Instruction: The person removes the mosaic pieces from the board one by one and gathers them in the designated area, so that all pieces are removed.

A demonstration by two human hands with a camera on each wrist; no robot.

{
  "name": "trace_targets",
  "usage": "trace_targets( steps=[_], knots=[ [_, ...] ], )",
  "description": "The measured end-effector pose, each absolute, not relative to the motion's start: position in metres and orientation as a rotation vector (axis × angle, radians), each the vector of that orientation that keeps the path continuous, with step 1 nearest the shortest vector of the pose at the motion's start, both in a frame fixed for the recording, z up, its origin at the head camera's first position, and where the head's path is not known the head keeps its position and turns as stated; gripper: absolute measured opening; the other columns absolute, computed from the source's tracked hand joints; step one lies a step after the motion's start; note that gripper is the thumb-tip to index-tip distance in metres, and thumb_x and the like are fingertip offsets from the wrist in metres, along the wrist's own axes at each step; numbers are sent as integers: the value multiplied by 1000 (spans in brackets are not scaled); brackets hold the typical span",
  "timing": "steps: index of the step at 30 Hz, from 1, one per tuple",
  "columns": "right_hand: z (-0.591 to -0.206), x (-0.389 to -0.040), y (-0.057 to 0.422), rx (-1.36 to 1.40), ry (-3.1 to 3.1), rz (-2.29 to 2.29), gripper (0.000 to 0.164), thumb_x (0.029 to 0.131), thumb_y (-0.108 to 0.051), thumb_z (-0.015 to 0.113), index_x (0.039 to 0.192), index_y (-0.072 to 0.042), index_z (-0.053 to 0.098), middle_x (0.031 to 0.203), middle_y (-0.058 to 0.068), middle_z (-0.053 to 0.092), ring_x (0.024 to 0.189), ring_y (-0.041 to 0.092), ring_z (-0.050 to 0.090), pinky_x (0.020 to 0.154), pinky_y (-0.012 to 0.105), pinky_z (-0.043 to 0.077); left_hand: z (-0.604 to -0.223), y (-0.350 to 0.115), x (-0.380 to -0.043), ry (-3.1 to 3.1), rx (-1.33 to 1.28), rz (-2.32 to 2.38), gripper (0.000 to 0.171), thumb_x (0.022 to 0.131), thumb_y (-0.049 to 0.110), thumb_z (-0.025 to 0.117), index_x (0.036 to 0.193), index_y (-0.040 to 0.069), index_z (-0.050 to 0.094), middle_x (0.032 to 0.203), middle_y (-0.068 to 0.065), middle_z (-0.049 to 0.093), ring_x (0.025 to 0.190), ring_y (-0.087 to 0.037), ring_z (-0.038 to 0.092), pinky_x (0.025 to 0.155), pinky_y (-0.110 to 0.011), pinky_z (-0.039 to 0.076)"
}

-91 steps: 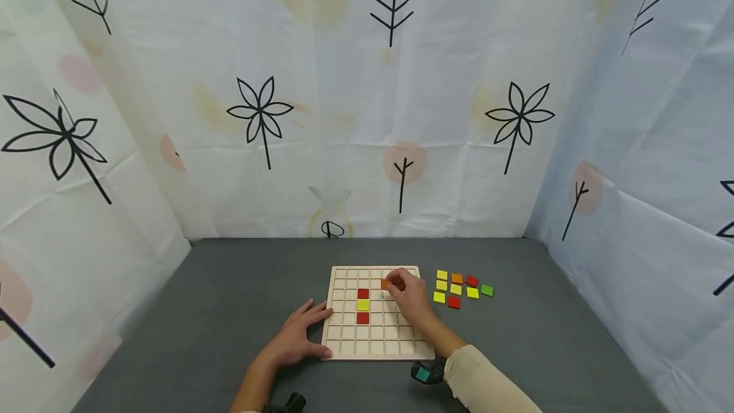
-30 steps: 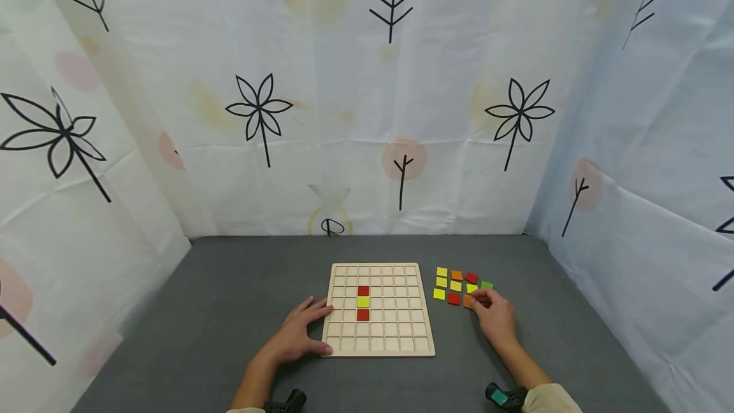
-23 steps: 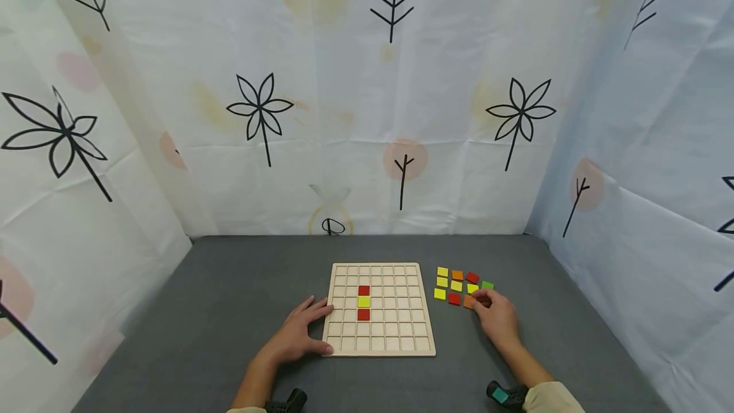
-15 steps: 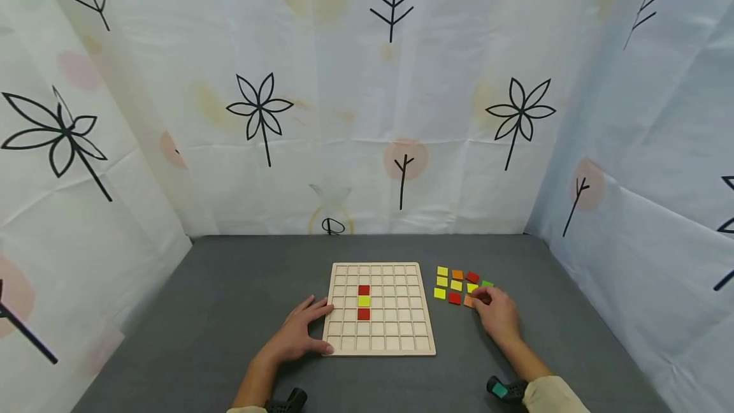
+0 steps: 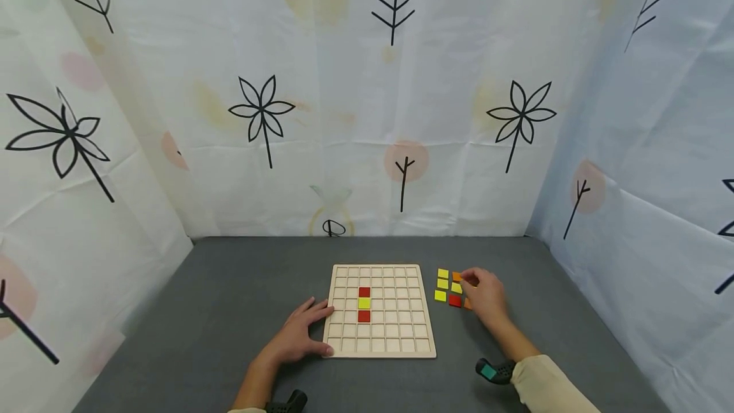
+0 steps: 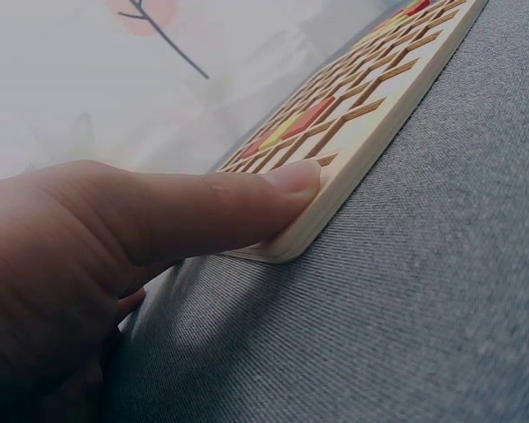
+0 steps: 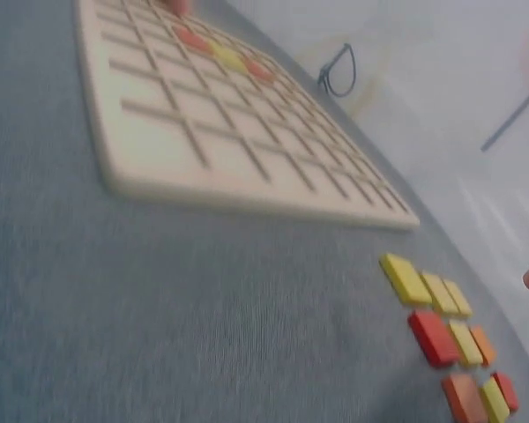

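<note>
My left hand [image 5: 295, 335] rests at the left edge of a wooden grid board [image 5: 395, 330], fingers spread along its side. In the left wrist view the thumb [image 6: 247, 207] presses on the board's near corner. Two red tiles with a yellow tile [image 5: 364, 303] between them sit in one column of the grid. My right hand [image 5: 486, 297] hovers over the loose tiles right of the board, fingertips near an orange tile [image 5: 456, 276] and a yellow tile [image 5: 456, 288]; no tile shows between its fingers. It hides the green tile in the head view.
Loose yellow tiles [image 5: 440, 296], a red tile [image 5: 455, 301] and other coloured tiles lie in rows right of the board. The grey table [image 5: 258, 273] ends at a patterned white curtain [image 5: 344, 81]. Black wrist cameras [image 5: 496, 371] sit on both wrists.
The right hand carried an orange tile from over the board to the loose tiles and let it go there. Since then it has moved up and left over them. The left hand stayed put.
</note>
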State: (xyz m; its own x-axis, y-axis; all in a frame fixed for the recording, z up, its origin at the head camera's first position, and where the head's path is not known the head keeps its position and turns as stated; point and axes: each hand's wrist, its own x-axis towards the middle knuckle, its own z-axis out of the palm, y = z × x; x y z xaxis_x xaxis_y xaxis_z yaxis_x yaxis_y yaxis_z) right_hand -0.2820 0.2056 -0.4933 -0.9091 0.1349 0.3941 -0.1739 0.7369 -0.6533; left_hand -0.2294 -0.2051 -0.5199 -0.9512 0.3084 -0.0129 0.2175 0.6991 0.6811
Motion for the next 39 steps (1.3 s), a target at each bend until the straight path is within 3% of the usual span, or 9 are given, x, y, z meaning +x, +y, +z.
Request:
trace_targets(
  steps=[26,30,39],
  knots=[
    [-510,-290,130,329,-2331,1189,8,84,1,71,90,-5,71,87,5,65,80,23,59,75,45,49,-523,-209,-227,2758,482,1133,87,66,44,86,142,17,53,152,-4,39,144,-40,17,101,-70,20],
    [-514,-288,118,358,-2385,1215,8,85,-1,70,92,-5,71,90,4,65,83,22,59,71,40,50,-522,-208,-227,2755,473,1141,87,65,44,87,142,17,54,152,-4,39,144,-40,17,101,-69,20],
    [-519,-290,95,474,-2482,1247,8,87,-3,67,92,-6,71,98,4,64,93,25,59,79,42,51,-520,-209,-228,2763,474,1125,87,66,44,87,141,16,54,152,-6,39,143,-41,17,101,-70,20]
  ],
)
